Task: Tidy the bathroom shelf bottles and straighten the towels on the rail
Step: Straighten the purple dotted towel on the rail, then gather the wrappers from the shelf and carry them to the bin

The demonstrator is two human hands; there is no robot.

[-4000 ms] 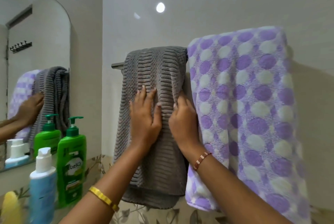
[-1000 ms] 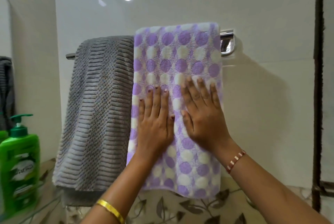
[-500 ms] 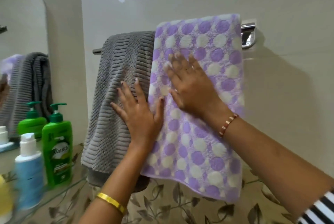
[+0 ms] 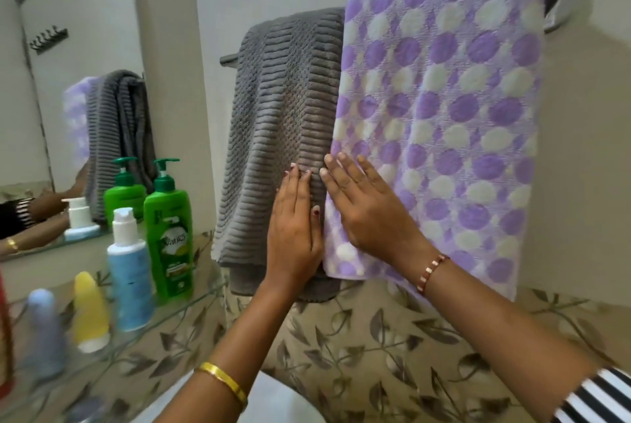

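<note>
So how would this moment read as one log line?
step: straightening towels | left hand: flat on ribbed grey towel | right hand: flat on purple-and-white dotted towel

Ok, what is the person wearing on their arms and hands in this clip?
The left hand has dark red nail polish, with a plain gold bangle on that wrist. The right hand has bare nails and a thin red-and-white beaded bracelet at its wrist. A black-and-white striped sleeve covers the upper right forearm.

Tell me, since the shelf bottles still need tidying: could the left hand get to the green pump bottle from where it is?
Probably yes. The left hand lies flat on the grey towel, holding nothing, and the green pump bottle stands at the shelf's near end, with nothing between them.
</note>
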